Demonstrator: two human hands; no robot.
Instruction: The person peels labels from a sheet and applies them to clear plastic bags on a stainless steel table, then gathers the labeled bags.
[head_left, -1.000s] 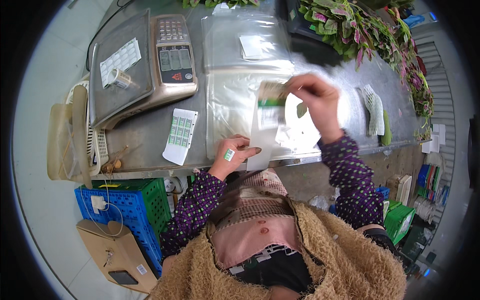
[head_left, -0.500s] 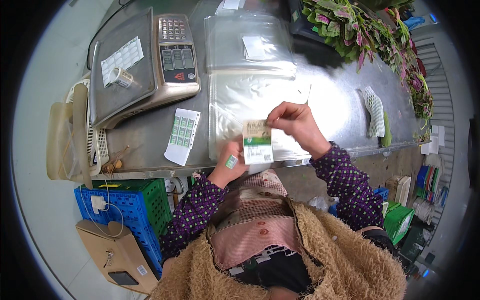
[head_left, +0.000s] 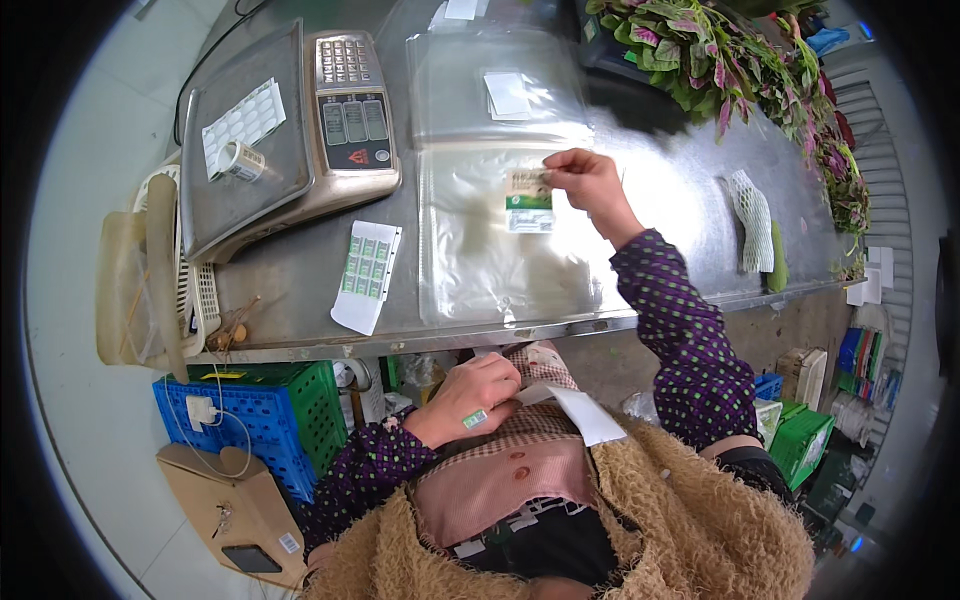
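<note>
Between the thumb and fingers of my right hand [head_left: 588,187] is a printed label [head_left: 529,203], cream, green and white, pinched at its upper right corner. It hangs over a stack of clear plastic bags [head_left: 470,250] on the metal table; whether it touches them I cannot tell. My left hand [head_left: 478,395] is closed at the table's front edge, near my lap, gripping a white backing paper strip [head_left: 588,415] that trails to the right across my apron. A small green sticker [head_left: 474,419] is stuck on the back of that hand.
A weighing scale [head_left: 350,130] stands at the left, with a sheet of round stickers [head_left: 246,125] and a tape roll [head_left: 240,160] on its pan. A sheet of green stickers [head_left: 366,275] lies before it. Leafy vegetables [head_left: 700,60] and a net-sleeved cucumber [head_left: 752,222] are at the right.
My right hand has moved up and away over the bags with the label. My left hand has dropped toward my lap with the backing strip, apart from the label.
</note>
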